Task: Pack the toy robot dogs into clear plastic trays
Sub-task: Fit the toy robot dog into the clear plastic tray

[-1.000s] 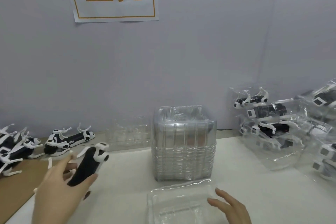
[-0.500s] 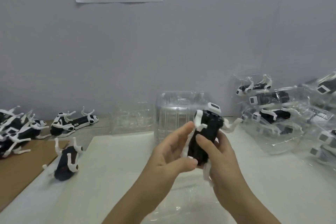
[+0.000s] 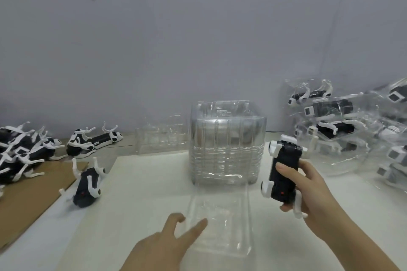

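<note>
My right hand (image 3: 308,185) grips a black-and-white toy robot dog (image 3: 284,174), holding it upright in the air to the right of an empty clear plastic tray (image 3: 220,218) that lies on the white mat. My left hand (image 3: 169,240) reaches to the tray's left edge with fingers spread and straight, the fingertips at its rim. Another toy dog (image 3: 88,182) lies on its back at the mat's left edge.
A tall stack of clear trays (image 3: 226,141) stands behind the empty tray. Loose toy dogs (image 3: 24,152) pile at the left on brown cardboard (image 3: 33,200). Packed trays with dogs (image 3: 343,125) heap up at the right. A lone clear tray (image 3: 160,134) sits by the wall.
The dog went from my left hand to both hands and is now in my right hand alone, moved right. My left hand dropped to the tray. A second dog now lies on the mat's left.
</note>
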The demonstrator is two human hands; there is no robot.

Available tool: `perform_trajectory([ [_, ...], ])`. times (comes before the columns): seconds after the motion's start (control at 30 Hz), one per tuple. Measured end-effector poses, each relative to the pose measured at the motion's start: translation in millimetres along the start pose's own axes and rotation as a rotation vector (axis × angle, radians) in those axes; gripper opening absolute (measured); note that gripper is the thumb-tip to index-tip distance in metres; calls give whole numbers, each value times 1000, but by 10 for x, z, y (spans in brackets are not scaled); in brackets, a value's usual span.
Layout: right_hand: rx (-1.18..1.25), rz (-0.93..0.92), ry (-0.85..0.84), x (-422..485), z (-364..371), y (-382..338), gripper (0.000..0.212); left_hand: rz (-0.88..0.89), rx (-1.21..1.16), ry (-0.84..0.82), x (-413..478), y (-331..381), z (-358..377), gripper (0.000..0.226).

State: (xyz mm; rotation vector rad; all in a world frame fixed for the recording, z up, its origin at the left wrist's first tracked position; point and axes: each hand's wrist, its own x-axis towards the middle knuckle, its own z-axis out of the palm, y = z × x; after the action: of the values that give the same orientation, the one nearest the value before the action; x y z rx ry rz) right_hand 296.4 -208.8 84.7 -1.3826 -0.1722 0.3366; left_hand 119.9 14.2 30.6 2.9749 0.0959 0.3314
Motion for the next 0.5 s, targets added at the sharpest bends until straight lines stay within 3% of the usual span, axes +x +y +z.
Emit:
perform_trajectory([
  [0.03, -14, 8, -5, 1, -19, 16, 56, 90, 66, 110, -66, 36, -1, 58],
  [0.1, -42, 29, -25, 6, -45, 41, 47, 84, -56, 62, 42, 103, -94, 64],
  [0.2, -125, 42, -61, 19, -45, 37, 28, 102, -327, 70, 140, 13, -221, 121],
  [0.23, -166, 35, -74, 22, -37, 29, 28, 136, -406, 85, 162, -16, -258, 109],
  [0.33, -278, -8, -137, 6, 15, -12, 39, 347, -183, -33, 367, -206, -153, 71],
  [0.4, -341, -18, -198, -22, 59, -34, 53, 192, -73, -53, 471, -116, -78, 38],
  [0.43, -381, -24, -227, -42, 85, -38, 58, 216, -117, 34, 483, -36, -8, 24],
  [0.47, -427, -35, -257, -64, 120, -48, 59, 202, -151, 35, 478, 44, 32, 19],
  [0.5, -482, -47, -293, -79, 156, -57, 56, 258, -133, 117, 476, 150, 129, 30],
])
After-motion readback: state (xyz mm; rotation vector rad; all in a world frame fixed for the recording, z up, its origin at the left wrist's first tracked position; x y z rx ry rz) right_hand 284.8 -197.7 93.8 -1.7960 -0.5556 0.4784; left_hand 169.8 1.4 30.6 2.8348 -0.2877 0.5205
